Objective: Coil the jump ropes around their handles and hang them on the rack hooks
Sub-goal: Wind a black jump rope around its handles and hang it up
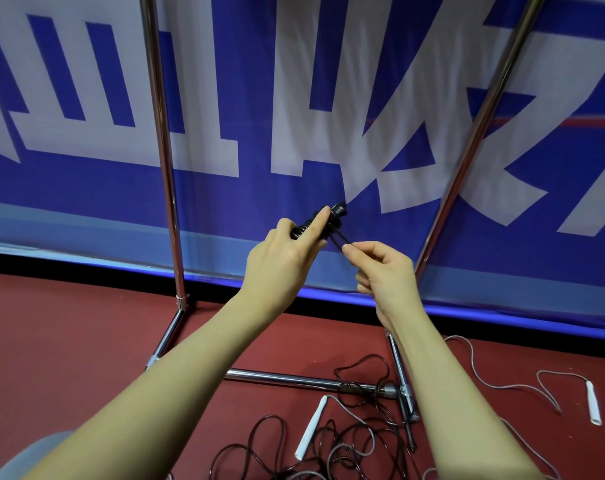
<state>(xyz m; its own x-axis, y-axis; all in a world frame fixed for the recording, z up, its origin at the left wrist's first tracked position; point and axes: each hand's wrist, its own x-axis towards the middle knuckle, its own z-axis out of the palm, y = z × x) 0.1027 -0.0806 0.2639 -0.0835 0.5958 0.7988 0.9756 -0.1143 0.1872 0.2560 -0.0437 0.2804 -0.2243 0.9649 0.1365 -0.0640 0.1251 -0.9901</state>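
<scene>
My left hand [287,251] grips the black jump rope handles [332,216], with black cord coiled round them and the index finger laid along the top. My right hand [380,268] pinches a short loop of the black rope [341,240] just right of the handles. Both hands are held up in front of the chrome rack [166,161], between its two uprights. No hooks are in view. On the floor below lie a tangled black rope [360,393] and a grey rope with white handles [311,427], its other white handle [594,407] far right.
The rack's low crossbar [294,377] and angled feet rest on the red floor [69,341]. A blue and white banner [294,98] stands right behind the rack. The right upright [481,133] leans across the view. Loose cords spread over the floor at lower right.
</scene>
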